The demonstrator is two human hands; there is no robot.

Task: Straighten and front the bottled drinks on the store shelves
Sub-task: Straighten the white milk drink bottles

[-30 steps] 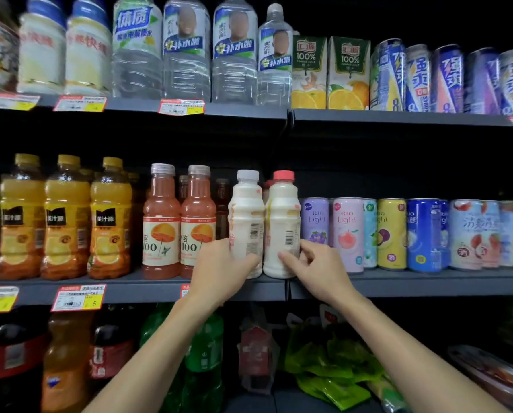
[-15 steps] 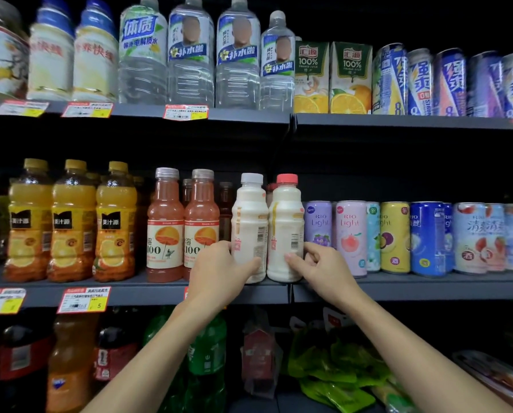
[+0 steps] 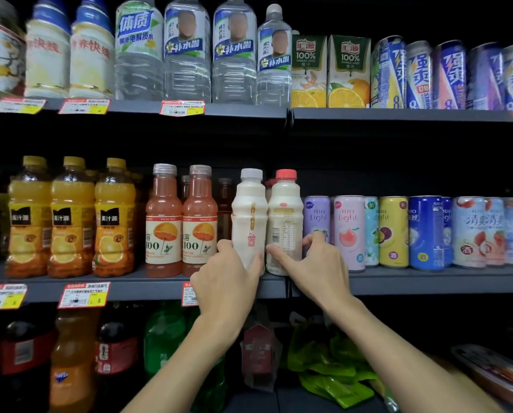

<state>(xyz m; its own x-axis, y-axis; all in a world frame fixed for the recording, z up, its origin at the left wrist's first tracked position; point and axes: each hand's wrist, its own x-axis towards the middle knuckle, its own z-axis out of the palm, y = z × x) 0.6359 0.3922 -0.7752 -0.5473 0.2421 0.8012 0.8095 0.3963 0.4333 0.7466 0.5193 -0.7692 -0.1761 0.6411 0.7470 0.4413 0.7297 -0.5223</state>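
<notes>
the dark store's middle shelf (image 3: pixel 428 281) carried the drinks at its front lip. the left hand (image 3: pixel 228 281) curled round the white-capped milk bottle (image 3: pixel 249 216), low on its body. touching it, the red-capped milk bottle (image 3: pixel 285 222) was pinched by the right hand (image 3: pixel 317 269). both hands gripped plastic that looked stiff, smooth and weighty, best held low.

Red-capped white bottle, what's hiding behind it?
Another red cap peeks out just left of the red-capped bottle, so probably one more bottle stands behind. Its body is covered, and the right hand gripping the front bottle hides the bottom.
</notes>
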